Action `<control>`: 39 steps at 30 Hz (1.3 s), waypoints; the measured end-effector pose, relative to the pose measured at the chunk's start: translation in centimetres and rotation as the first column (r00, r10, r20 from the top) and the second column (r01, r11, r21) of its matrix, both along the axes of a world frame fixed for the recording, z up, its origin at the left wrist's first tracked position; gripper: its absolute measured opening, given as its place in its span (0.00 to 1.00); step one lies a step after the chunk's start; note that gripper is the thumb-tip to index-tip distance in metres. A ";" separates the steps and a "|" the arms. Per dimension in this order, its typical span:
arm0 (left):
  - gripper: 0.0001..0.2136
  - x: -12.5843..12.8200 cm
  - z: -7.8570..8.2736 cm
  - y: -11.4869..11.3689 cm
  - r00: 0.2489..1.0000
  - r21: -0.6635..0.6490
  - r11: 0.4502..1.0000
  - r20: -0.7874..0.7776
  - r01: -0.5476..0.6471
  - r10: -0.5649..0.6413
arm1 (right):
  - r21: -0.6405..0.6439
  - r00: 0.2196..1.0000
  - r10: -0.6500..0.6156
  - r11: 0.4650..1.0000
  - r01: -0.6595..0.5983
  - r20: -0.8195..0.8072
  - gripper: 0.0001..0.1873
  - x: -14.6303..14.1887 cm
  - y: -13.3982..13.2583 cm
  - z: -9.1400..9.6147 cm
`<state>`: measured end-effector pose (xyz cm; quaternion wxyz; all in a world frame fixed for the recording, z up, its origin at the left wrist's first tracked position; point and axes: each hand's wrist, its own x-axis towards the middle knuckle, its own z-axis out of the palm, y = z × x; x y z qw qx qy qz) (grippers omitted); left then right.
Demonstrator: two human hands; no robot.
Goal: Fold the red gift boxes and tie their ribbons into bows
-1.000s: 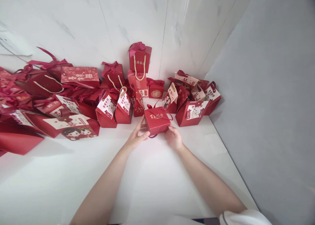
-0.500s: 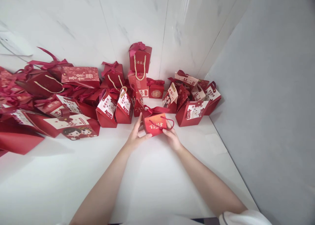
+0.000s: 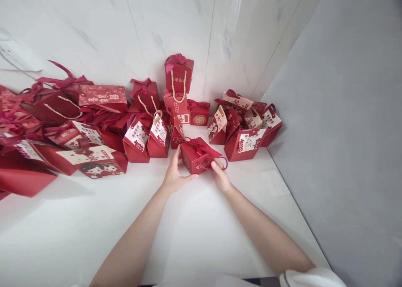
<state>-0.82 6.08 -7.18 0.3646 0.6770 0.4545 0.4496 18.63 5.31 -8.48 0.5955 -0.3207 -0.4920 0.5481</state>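
Half curled, the left hand [image 3: 174,174] has its fingers along the left side of a ribboned box [image 3: 195,159], thumb reaching out by the lower front edge. The right hand [image 3: 221,176] closes on the other side, thumb beside the twisted rope handle [image 3: 225,165]. Between them the box sits tilted, red bow [image 3: 198,147] on top and gold lettering towards the person; I can't tell whether its base meets the white table [image 3: 194,224].

Just behind the left fingers stands a narrow red box [image 3: 177,137]. Past it, against the marbled wall [image 3: 176,23], a box with a gold cord handle [image 3: 178,78] rests on top of another. Off to the right I see a cluster of white-labelled boxes [image 3: 248,147] near a grey panel [image 3: 339,132], and far to the left a crowded heap of red boxes [image 3: 52,107].
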 end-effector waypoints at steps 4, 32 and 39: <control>0.60 0.4 0.3 -0.6 0.971 0.119 0.981 -0.163 -0.155 0.173 | 0.061 0.977 -0.078 0.996 0.067 0.197 0.47 -0.6 -0.3 0.5; 0.37 -1.5 0.3 0.4 0.982 -0.057 0.983 -0.064 0.172 -0.176 | 0.007 0.986 -0.070 0.998 0.070 0.150 0.28 -0.2 -0.3 0.0; 0.37 -1.5 0.1 0.3 0.984 -0.078 0.981 0.025 0.177 -0.176 | -0.026 0.990 -0.071 0.997 0.075 0.125 0.27 -0.3 -0.5 -0.5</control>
